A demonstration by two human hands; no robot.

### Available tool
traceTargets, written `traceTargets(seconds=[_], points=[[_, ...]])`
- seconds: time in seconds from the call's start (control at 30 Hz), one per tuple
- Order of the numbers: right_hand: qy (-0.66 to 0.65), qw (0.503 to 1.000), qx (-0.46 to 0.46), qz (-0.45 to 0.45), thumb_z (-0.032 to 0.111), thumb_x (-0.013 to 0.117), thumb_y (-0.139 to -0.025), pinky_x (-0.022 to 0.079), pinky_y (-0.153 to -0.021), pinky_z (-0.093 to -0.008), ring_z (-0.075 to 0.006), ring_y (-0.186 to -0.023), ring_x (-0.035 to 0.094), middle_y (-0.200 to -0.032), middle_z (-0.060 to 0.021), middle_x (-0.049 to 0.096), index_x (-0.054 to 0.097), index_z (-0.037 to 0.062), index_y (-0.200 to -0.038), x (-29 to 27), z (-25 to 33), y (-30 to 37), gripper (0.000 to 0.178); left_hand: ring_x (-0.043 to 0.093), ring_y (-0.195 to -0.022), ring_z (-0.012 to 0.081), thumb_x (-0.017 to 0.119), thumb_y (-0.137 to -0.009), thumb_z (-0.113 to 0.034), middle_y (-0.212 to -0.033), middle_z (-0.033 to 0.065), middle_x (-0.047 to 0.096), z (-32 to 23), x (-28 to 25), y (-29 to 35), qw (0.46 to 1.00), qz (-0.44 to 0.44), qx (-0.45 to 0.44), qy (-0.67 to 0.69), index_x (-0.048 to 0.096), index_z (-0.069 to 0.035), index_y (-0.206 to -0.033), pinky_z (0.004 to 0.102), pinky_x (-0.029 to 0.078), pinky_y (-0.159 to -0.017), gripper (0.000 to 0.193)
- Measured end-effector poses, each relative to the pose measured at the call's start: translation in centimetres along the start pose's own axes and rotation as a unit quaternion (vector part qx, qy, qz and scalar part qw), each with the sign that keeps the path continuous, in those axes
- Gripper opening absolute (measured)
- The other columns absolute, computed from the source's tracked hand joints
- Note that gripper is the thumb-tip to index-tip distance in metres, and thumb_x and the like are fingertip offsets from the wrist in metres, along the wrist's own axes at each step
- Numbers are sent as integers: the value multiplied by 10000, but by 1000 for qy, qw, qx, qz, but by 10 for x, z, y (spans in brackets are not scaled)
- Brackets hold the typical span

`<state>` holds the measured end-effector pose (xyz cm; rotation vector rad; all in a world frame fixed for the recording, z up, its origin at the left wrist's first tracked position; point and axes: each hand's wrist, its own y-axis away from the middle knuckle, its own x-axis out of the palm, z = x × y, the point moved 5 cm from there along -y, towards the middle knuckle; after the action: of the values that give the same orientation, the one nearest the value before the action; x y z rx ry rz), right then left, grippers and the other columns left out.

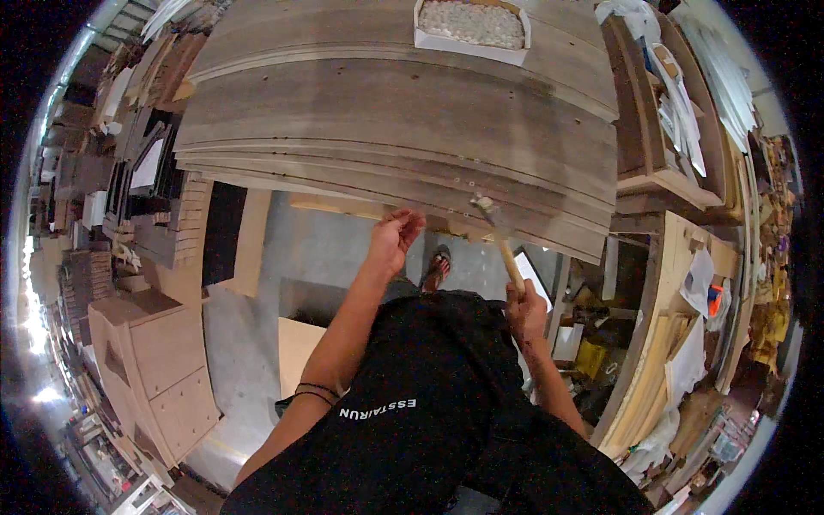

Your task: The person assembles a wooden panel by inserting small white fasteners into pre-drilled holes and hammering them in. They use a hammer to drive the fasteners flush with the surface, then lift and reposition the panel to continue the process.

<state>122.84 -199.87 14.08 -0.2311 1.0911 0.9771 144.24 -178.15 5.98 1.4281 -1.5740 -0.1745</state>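
My right hand (pixel 526 313) is wrapped round the wooden handle of a hammer (pixel 508 257). The hammer's head is raised close to the front edges of stacked grey-brown wooden boards (pixel 343 112). Just off the front board edge, left of the hammer, is my left hand (pixel 397 243). Its fingers are bent and drawn together; whatever is in them is too small to make out. Several small white pieces (pixel 470 183) sit along the board edges near the hammer head. An open white box (pixel 525 57) full of small pale pieces stands on the boards at the far side.
To the right stand a wooden shelf unit (pixel 644 184) and leaning panels (pixel 639 378). A wooden cabinet (pixel 163 360) is at the lower left. Beneath the boards, the grey floor (pixel 300 232) shows with my foot (pixel 436 270) on it. Stacked wood parts line the left side.
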Motion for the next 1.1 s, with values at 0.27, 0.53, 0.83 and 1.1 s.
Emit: traceTargets(seconds=[0.27,0.53,0.83,1.1], points=[[40,999,-14,6,406,520,-905,444,-560,-481,-408,-629,596,-641,-221,589,532,22,-827,-13,17,-1,392,538,-570,78,545,-929,-177,-798,2,630,-4,3,11,996,46,-42,-71,613,-82,-967,191,406,-479,123],[43,999,-25,1,402,554,-890,426,-529,-484,-408,-588,578,-628,-210,580,544,21,-803,0,-2,-9,391,517,-610,69,554,-917,-164,-804,12,613,-6,14,14,994,66,-46,-68,610,-55,-999,197,408,-508,147],[31,999,4,-38,432,524,-899,440,-557,-501,-412,-635,599,-669,-216,606,544,35,-819,-17,28,-38,406,523,-604,59,575,-903,-199,-781,-17,608,-3,13,9,989,99,-61,-90,606,-71,-1041,226,468,-524,191],[15,998,-20,-59,445,519,-899,464,-580,-490,-409,-640,612,-683,-227,614,591,11,-866,-24,33,-60,441,512,-589,53,593,-888,-129,-750,-17,590,-16,16,15,993,84,-37,-80,621,-57,-1003,181,424,-517,139]])
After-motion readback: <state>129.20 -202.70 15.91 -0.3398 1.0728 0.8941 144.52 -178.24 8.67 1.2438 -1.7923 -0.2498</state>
